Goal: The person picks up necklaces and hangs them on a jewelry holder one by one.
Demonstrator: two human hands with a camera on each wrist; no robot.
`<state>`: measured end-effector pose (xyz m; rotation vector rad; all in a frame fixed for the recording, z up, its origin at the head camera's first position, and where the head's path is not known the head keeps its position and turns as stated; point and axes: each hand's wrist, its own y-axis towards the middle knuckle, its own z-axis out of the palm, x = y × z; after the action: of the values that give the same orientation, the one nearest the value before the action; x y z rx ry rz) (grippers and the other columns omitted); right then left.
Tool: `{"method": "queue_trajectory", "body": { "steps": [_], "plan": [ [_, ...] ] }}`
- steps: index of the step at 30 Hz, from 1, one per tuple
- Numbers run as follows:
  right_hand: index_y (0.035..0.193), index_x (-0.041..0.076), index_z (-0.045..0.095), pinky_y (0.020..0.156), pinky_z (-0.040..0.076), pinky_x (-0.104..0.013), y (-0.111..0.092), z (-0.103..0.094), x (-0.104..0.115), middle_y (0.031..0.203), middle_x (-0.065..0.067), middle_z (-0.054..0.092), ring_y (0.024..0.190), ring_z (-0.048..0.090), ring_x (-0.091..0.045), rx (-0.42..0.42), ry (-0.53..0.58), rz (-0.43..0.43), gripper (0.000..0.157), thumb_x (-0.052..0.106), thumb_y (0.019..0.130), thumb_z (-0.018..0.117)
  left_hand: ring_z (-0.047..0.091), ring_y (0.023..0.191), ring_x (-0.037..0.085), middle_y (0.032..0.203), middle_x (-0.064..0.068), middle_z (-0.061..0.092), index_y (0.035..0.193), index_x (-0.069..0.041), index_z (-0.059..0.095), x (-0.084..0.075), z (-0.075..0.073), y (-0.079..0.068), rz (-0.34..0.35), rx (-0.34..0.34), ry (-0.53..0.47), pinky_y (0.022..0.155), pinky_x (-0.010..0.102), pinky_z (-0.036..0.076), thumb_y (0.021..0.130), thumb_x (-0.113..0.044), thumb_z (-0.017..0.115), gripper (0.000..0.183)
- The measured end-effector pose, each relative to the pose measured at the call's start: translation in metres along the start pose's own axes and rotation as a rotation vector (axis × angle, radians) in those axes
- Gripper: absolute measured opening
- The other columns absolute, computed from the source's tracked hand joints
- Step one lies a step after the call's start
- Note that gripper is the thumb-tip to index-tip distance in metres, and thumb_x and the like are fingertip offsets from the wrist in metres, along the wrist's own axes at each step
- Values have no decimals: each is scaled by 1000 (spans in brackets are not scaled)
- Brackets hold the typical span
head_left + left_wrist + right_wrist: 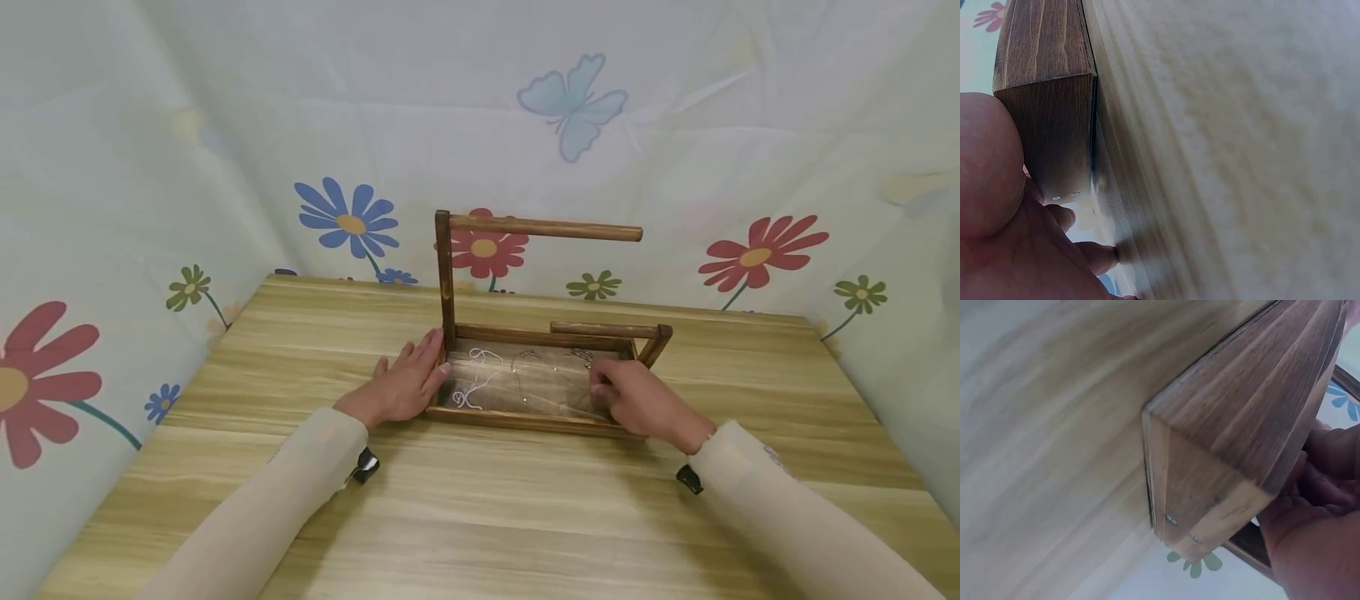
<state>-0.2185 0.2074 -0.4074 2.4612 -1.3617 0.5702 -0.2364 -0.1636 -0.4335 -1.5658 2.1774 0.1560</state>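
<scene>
A dark-stained wooden box (517,422) stands on the table, with tall and folded-down wooden bars at its ends. Inside lie a white cord necklace (477,379) and a thin chain necklace (522,383). At the box's right end is a darker chain necklace (581,356). My left hand (408,379) presses against the box's left end with fingers extended. My right hand (641,396) reaches over the right end, fingertips pinched together by the darker chain; in the right wrist view its curled fingers (1322,481) hide most of what they pinch.
The upright left post (446,283) carries a long bar (547,227) over the box. A shorter bar (603,330) reaches inward from the low right post (657,346). The wood-grain table (480,508) backs onto a flower-printed cloth (420,125).
</scene>
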Motion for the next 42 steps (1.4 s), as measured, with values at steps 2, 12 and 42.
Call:
{"method": "queue_trajectory", "body": {
  "steps": [2,12,42],
  "plan": [
    [95,7,64,68,44,-32,-2,-1,-1,86,-5,65,72,52,-12,-31,11,-20,14,-3,103,57,11,160,51,178,8,0,169,-15,-3,-1,0,-1,-1,-2,-1,120,81,5,114,-45,26,70],
    [103,6,71,74,54,-33,-7,-6,-4,102,-10,74,87,67,-16,-91,51,-89,16,-6,99,62,11,160,52,178,9,1,169,-14,-3,-2,-1,-1,0,2,-10,119,81,5,114,-45,27,70],
    [93,7,69,76,53,-25,-14,-24,3,100,-14,68,88,62,-17,-157,453,-66,21,-10,98,58,11,160,51,178,12,3,169,-14,-1,-3,-3,-3,3,1,-4,119,81,7,114,-44,27,69]
  ]
}}
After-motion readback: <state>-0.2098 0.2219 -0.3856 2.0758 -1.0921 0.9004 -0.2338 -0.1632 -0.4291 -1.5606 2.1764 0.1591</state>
